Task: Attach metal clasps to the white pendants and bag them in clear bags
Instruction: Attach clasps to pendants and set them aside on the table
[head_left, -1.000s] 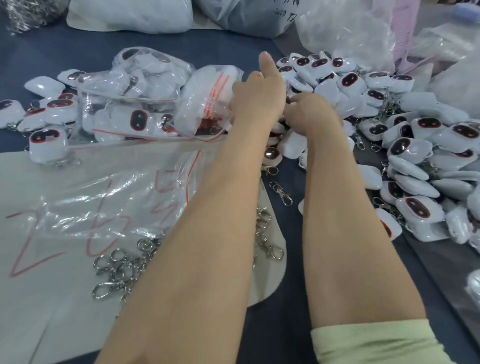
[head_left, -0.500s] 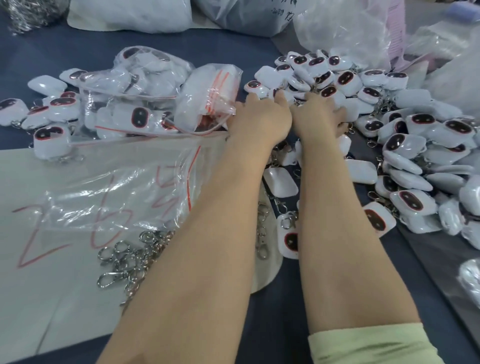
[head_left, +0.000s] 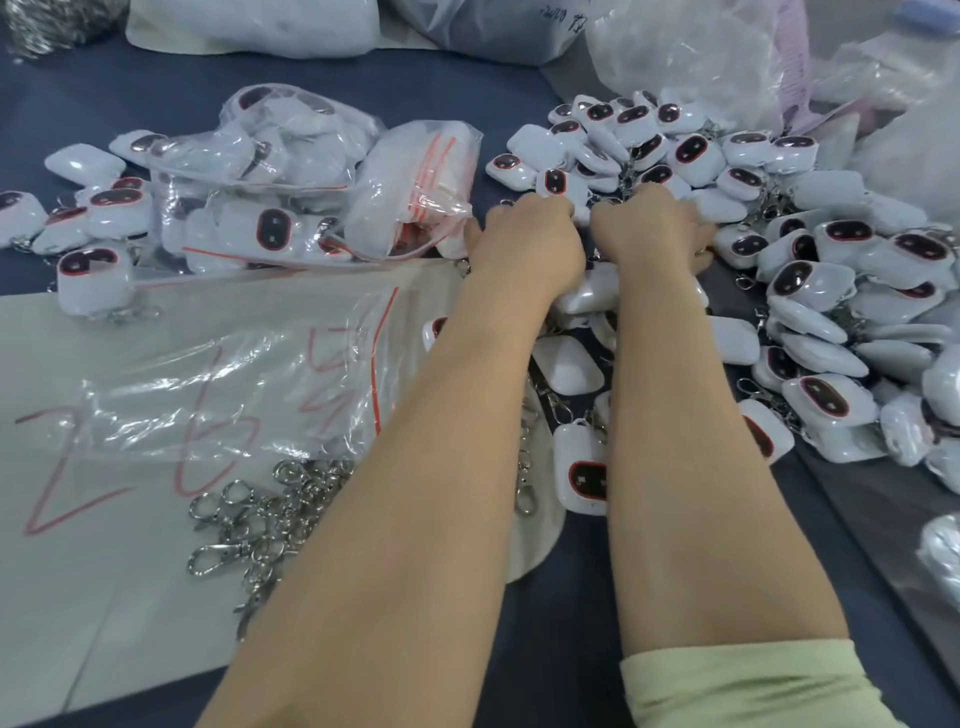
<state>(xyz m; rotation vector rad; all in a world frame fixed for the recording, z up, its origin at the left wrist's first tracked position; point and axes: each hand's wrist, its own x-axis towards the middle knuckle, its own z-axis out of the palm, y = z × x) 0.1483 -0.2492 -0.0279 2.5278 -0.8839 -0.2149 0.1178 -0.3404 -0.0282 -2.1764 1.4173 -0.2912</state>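
Digs left hand (head_left: 524, 244) and right hand (head_left: 649, 239), side by side, fingers curled down into white pendants (head_left: 810, 280) heaped centre-right, held contents impossible to tell; risks snagged pieces trailing into loose metal clasps (head_left: 249, 530) and clear bags (head_left: 208, 384) nearby.

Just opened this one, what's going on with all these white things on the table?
A person is working bare-handed. The left hand and the right hand reach side by side into the near edge of a heap of white pendants. Their fingers are hidden, so what they hold is unclear. Loose metal clasps lie beside flat clear bags, and filled bags sit further back on the left.
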